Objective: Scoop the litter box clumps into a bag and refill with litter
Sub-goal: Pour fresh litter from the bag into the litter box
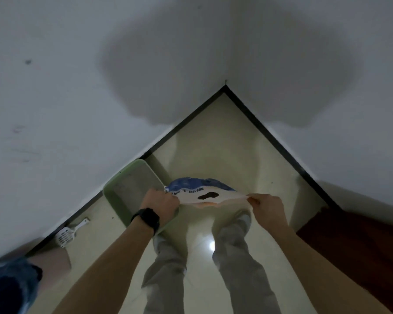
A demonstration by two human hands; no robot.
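A blue and white litter bag (202,191) hangs in front of me above the floor. My left hand (160,203), with a black watch on the wrist, grips its left top corner. The right top corner is pinched by my right hand (267,209). A pale green litter box (114,198) holding grey litter sits on the floor against the left wall, just left of the bag and partly under my left hand. A white slotted scoop (66,235) lies on the floor by the wall, to the left of the box.
White walls meet in a corner with a black skirting (259,123) ahead. My legs in grey trousers (238,257) stand below the bag. Another person's bare leg and blue shorts (14,279) are at the lower left. A dark brown door (361,257) is at the right.
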